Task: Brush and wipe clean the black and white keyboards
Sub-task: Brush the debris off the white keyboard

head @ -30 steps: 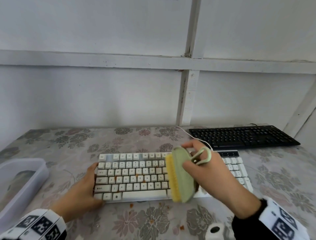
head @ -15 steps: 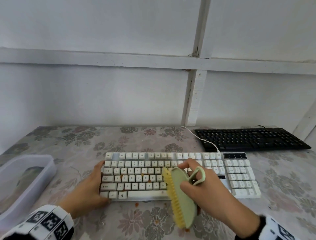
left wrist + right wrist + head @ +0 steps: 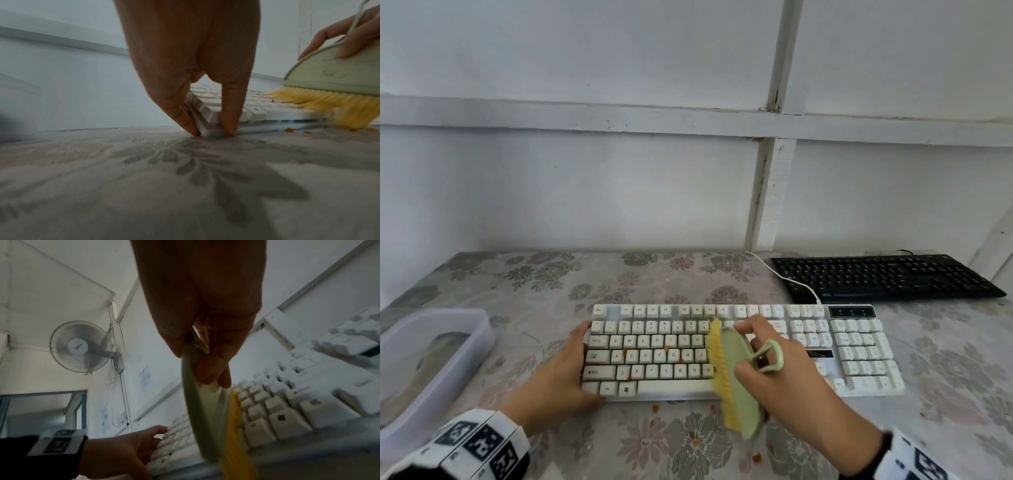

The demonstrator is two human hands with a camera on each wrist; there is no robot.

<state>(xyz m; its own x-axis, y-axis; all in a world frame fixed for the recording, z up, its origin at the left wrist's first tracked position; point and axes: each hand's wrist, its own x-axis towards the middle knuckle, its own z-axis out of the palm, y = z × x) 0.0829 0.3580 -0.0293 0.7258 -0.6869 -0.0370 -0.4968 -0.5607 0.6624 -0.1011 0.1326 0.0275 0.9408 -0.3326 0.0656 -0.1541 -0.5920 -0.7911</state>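
Note:
The white keyboard (image 3: 654, 356) lies in the middle of the table with orange crumbs (image 3: 625, 352) between its keys. My left hand (image 3: 561, 377) grips its near-left corner, thumb on the front edge and fingers (image 3: 228, 116) on the side. My right hand (image 3: 784, 373) holds a pale green brush (image 3: 739, 377) with yellow bristles (image 3: 320, 100). The brush stands on edge across the keys, from the number row to past the front edge. In the right wrist view the brush (image 3: 195, 410) hangs below my fingers beside the keys (image 3: 287, 415). The black keyboard (image 3: 883, 277) sits at the back right.
A clear plastic tub (image 3: 431, 356) stands at the left edge of the table. Loose orange crumbs (image 3: 655, 408) lie on the flowered tablecloth (image 3: 654, 445) in front of the white keyboard. Its white cable (image 3: 787, 277) runs back toward the wall. A fan (image 3: 80, 347) hangs on the wall.
The brush swept toward me off the keyboard's front edge, then came back up onto the keys. My left hand stayed on the corner.

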